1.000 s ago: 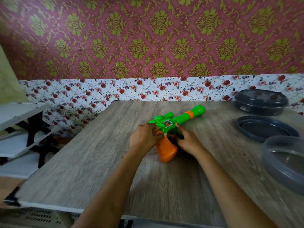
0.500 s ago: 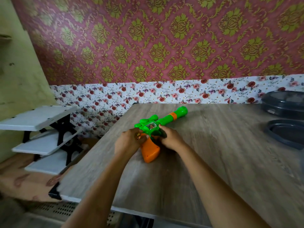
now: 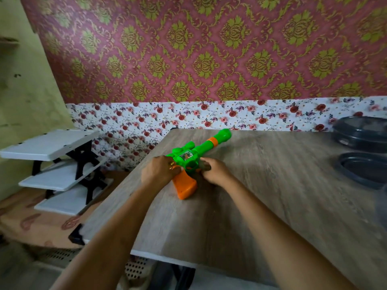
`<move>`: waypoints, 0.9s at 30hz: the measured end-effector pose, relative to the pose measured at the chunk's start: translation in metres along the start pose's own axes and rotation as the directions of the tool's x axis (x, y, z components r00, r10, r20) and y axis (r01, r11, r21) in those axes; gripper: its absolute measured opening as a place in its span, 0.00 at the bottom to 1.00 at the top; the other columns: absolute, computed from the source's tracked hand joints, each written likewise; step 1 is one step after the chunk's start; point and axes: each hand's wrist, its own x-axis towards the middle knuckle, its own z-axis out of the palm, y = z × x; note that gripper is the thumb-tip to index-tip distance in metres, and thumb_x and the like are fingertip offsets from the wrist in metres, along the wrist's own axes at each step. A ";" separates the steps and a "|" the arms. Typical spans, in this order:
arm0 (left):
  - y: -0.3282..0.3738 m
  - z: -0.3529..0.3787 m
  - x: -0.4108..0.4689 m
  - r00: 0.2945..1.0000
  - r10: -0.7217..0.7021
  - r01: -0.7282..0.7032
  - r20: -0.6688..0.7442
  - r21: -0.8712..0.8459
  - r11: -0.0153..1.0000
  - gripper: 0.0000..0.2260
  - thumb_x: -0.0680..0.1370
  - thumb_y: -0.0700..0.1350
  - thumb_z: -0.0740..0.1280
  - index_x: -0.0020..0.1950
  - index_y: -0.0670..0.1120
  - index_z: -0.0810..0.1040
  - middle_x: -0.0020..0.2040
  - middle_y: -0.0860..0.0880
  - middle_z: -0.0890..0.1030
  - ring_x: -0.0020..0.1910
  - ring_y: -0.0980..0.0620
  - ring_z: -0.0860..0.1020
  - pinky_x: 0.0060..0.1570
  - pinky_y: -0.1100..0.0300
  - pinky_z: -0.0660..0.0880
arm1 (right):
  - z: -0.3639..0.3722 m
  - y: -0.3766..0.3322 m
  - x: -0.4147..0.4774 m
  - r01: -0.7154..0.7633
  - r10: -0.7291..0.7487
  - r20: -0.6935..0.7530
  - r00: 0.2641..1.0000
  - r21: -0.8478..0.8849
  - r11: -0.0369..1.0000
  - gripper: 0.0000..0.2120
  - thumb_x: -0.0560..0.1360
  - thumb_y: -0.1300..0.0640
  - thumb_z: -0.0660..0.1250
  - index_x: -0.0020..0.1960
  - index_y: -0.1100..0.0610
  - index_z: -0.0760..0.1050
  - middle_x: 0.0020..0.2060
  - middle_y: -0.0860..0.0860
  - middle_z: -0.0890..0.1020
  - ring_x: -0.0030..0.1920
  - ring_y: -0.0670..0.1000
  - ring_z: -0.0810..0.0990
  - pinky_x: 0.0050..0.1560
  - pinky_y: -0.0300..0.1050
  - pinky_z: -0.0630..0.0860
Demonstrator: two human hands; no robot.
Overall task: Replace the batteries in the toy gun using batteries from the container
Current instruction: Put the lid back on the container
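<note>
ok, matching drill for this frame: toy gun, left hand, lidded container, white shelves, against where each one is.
Things
1. toy gun
2. left hand
3. lidded dark container
4. white shelves

Places
A. far right of the table, near the wall
B. left of the table, lower down
C. gripping the gun just above its orange handle
D. lying mid-table, barrel pointing away

Pairs: 1-D, 2-C, 3-A, 4-B

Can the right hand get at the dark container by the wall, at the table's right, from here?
Probably yes: bare table lies between the right hand and the container, with only an open dark tray nearby. It must first leave the toy gun.
</note>
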 end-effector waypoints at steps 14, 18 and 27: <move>0.164 0.026 -0.053 0.962 0.259 -0.271 -0.086 -0.191 0.943 0.10 0.76 0.47 0.64 0.38 0.43 0.75 0.35 0.45 0.76 0.37 0.43 0.76 0.34 0.57 0.69 | -0.172 0.091 -0.183 -0.143 0.041 -0.398 0.916 -0.230 0.963 0.22 0.73 0.49 0.67 0.66 0.52 0.72 0.62 0.52 0.78 0.63 0.53 0.76 0.63 0.47 0.72; 0.234 0.044 -0.066 0.898 0.441 -0.433 -0.003 -0.192 0.881 0.09 0.77 0.46 0.63 0.42 0.42 0.78 0.39 0.45 0.78 0.39 0.45 0.77 0.35 0.59 0.68 | -0.218 0.113 -0.230 -0.199 0.082 -0.513 0.855 -0.178 0.964 0.21 0.73 0.52 0.67 0.65 0.54 0.73 0.60 0.53 0.80 0.61 0.53 0.77 0.61 0.49 0.73; 0.354 0.098 -0.061 0.754 0.653 -0.644 0.068 -0.121 0.755 0.15 0.78 0.43 0.62 0.63 0.49 0.76 0.62 0.45 0.78 0.57 0.44 0.77 0.56 0.52 0.74 | -0.263 0.167 -0.291 -0.479 0.290 -0.715 0.636 -0.072 0.875 0.28 0.77 0.48 0.61 0.72 0.61 0.62 0.69 0.59 0.69 0.70 0.57 0.66 0.67 0.47 0.64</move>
